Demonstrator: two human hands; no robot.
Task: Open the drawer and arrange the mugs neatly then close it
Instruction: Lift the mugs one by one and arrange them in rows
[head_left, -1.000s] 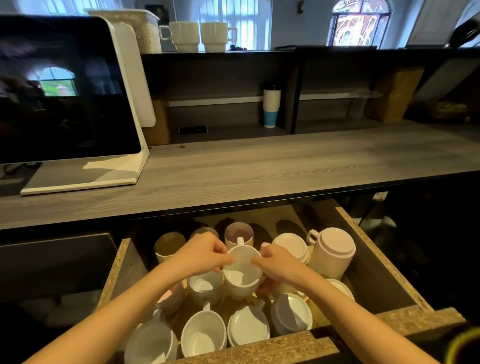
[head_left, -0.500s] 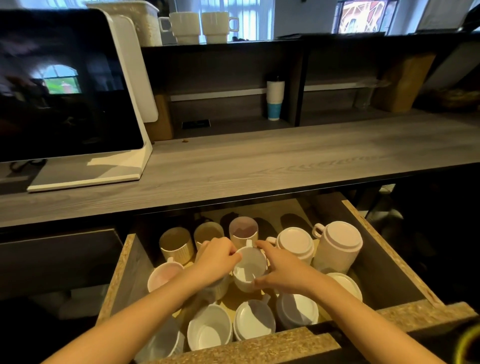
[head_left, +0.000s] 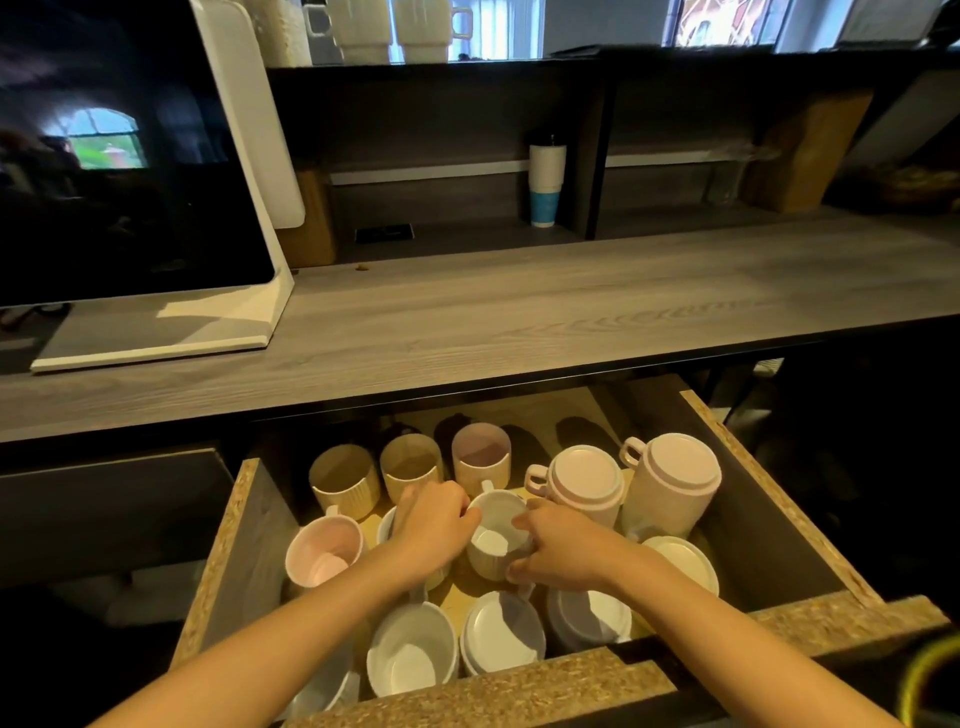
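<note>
Both hands, left (head_left: 434, 525) and right (head_left: 563, 553), still clamped on white mug (head_left: 496, 535). Lowered deeper into open drawer (head_left: 779, 499) since earlier. Now standing mid-drawer.

My left hand (head_left: 434, 525) and right hand (head_left: 561, 551) grip a white mug (head_left: 496, 535) mid-drawer (head_left: 779, 514), among other mugs.

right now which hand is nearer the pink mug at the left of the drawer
Left. The left hand sits just right of the pink mug; the right hand is farther right, across the white mug both hands hold.
</note>
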